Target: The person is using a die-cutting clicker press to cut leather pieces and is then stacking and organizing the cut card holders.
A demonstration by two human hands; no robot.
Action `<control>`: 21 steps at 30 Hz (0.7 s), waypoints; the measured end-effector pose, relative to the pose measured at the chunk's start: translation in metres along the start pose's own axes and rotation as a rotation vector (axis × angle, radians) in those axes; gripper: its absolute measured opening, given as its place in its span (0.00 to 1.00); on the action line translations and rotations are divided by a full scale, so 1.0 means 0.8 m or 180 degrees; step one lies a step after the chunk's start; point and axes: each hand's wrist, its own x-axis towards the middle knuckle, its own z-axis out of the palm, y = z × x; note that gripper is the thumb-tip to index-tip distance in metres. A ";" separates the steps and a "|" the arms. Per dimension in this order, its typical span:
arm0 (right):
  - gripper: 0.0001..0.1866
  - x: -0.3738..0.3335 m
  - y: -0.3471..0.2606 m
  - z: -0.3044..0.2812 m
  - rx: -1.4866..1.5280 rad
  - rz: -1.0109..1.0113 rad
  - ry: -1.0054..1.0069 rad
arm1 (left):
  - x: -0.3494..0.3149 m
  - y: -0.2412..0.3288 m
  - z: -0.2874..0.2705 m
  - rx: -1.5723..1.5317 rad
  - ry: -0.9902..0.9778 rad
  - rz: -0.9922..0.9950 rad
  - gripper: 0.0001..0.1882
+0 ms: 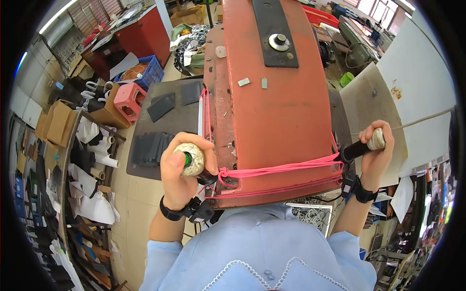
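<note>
A red press-like machine (281, 111) with a broad swing-arm head stands right before me. My left hand (174, 169) is wrapped round a handle (195, 164) on its left side; the handle's end is bound in pale wrapping, with a green spot on top, and my thumb lies near that spot. On the other side my right hand (371, 160) grips a black handle (353, 151) with a similar pale-bound end. Pink cord (279, 169), in several strands, is stretched across the machine's front between the two handles. Both wrists wear black straps with small devices.
Two small metal pieces (244, 82) lie on the red head, behind them a black plate with a round knob (279, 41). At left, a dark table (141, 114) carries black sheets. A pink stool (130, 102), blue crate (151, 72) and loaded shelves stand farther left. A white panel (422, 92) rises at right.
</note>
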 end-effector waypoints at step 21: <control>0.28 0.004 0.019 -0.010 -0.0118 -0.0100 0.0095 | -0.014 -0.024 0.000 -0.0026 -0.0175 0.0061 0.49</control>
